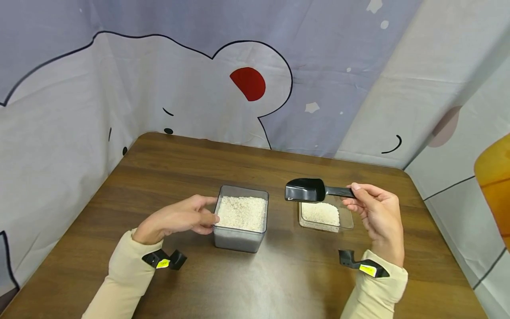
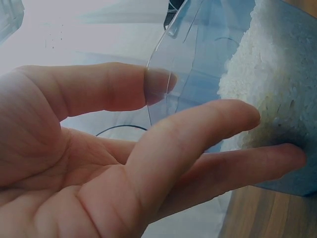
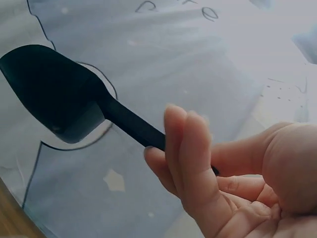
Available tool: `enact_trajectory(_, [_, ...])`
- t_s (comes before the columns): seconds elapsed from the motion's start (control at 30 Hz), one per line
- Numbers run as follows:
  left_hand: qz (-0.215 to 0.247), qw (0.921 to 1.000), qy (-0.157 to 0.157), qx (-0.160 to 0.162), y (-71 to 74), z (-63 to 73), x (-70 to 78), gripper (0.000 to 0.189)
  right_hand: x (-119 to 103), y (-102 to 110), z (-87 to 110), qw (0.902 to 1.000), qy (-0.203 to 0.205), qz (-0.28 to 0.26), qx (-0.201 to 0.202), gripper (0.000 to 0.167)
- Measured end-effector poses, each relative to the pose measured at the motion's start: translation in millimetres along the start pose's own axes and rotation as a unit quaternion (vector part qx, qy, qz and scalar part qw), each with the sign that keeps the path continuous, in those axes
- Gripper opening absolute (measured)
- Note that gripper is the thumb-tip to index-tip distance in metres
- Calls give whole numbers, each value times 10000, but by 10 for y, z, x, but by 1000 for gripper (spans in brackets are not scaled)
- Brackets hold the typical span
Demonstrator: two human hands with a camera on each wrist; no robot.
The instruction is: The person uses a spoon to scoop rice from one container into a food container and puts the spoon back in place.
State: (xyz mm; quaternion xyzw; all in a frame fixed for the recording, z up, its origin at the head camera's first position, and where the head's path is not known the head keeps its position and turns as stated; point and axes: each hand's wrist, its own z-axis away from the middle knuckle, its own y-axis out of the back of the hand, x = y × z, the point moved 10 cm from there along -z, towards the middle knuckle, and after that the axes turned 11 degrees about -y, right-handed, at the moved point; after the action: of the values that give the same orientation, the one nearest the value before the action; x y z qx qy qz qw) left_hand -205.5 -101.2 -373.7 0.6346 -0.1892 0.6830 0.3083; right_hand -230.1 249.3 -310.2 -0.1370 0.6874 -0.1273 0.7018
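In the head view, a tall grey see-through container (image 1: 240,243) of rice (image 1: 242,213) stands near the table's middle. My left hand (image 1: 179,218) touches its left side near the rim, fingers mostly straight and spread. The left wrist view shows one fingertip (image 2: 161,84) through the clear wall. My right hand (image 1: 378,212) pinches the handle end of a black scoop (image 1: 304,190) between thumb and fingers. The scoop is held above a low clear tray (image 1: 346,219), its bowl pointing left. White grains (image 1: 320,213) fill the tray's left part. No grains show in the scoop.
The brown wooden table (image 1: 191,164) has rounded far corners. A printed cloth (image 1: 191,84) hangs behind it and along the sides. Each wrist wears a small black mount (image 1: 159,259) with a yellow label. Something orange (image 1: 496,177) is at the far right edge.
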Motion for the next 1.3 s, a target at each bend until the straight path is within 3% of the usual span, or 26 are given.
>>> enact_trajectory(0.23, [24, 10000, -38, -22, -8, 4, 14, 66, 43, -268, -36, 9981, 20, -120, -606, 15])
enact_trajectory(0.37, [45, 10000, -49, -14, -7, 6, 24, 67, 67, -399, -47, 9977, 38, 91, -666, 13])
enact_trajectory(0.63, [14, 10000, 4, 21, -2, 6, 16, 68, 148, -611, -51, 9974, 37, 630, -357, 9])
enact_trajectory(0.87, [-9, 10000, 59, 55, 13, 14, -6, 69, 260, -859, -70, 9946, 45, 948, -424, 7])
enact_trajectory(1.07, [-3, 10000, 61, 41, 14, 17, -13, 70, 294, -1068, -37, 9838, 266, 1670, -595, 14])
enact_trajectory(1.3, [-21, 10000, 69, 51, 11, 14, -9, 69, 259, -1159, 40, 9743, 445, 2187, -308, 18])
